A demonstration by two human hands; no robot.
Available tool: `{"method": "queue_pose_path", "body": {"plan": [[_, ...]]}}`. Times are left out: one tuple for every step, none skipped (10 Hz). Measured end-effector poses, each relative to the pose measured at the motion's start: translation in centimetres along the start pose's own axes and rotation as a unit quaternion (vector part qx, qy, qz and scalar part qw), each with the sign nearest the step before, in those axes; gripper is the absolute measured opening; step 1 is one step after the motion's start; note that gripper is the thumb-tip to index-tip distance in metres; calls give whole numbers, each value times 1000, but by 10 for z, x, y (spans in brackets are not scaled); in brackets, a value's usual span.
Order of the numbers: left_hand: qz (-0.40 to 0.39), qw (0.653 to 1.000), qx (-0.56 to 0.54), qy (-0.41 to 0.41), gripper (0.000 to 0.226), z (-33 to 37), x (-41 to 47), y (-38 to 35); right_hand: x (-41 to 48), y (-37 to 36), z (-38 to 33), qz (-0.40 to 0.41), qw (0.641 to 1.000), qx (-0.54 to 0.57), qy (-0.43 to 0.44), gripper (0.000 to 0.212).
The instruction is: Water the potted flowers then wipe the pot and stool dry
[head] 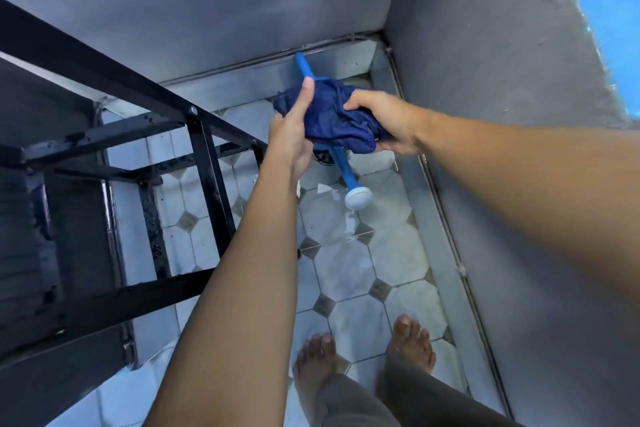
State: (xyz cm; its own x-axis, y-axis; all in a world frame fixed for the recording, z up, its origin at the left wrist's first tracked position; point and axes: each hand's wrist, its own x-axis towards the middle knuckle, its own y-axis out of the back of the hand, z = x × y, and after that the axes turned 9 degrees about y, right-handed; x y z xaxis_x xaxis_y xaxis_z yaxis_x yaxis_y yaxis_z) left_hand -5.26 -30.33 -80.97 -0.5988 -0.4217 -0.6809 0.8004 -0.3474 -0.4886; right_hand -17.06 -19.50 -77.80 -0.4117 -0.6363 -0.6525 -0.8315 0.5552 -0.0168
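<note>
Both my hands hold a crumpled dark blue cloth (pixel 329 118) out in front of me. My left hand (pixel 294 128) grips its left side with the thumb up, and my right hand (pixel 384 121) grips its right side. Under the cloth a blue watering can's long spout (pixel 341 166) points toward me and ends in a white sprinkler head (pixel 358 199); the can's body is hidden by the cloth. A black metal stool frame (pixel 145 135), wet with droplets, stands at the left. No flower pot is in view.
The floor is white octagonal tile (pixel 349 267) with wet patches below the sprinkler head. Grey walls meet in a corner (pixel 384 35) just behind the can. My bare feet (pixel 367 354) stand on the tile at the bottom.
</note>
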Motion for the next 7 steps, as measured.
{"method": "queue_pose_path", "body": {"plan": [[170,984,24,-44,46,0,12,6,12,2,-2,57,994,-76,54,27],[186,982,-6,-44,50,10,23,6,30,6,-13,100,985,-84,115,28],[177,984,-13,-21,62,21,45,10,52,4,-22,165,954,-189,165,43],[255,964,79,0,67,23,51,10,56,-2,-19,133,946,-251,156,56],[229,944,237,-23,63,14,39,2,51,-12,-1,7,948,-295,123,67],[143,942,303,2,58,2,38,3,46,-17,10,-13,949,-296,106,72],[152,919,364,-21,71,0,38,8,40,-18,11,28,952,-277,126,74]]}}
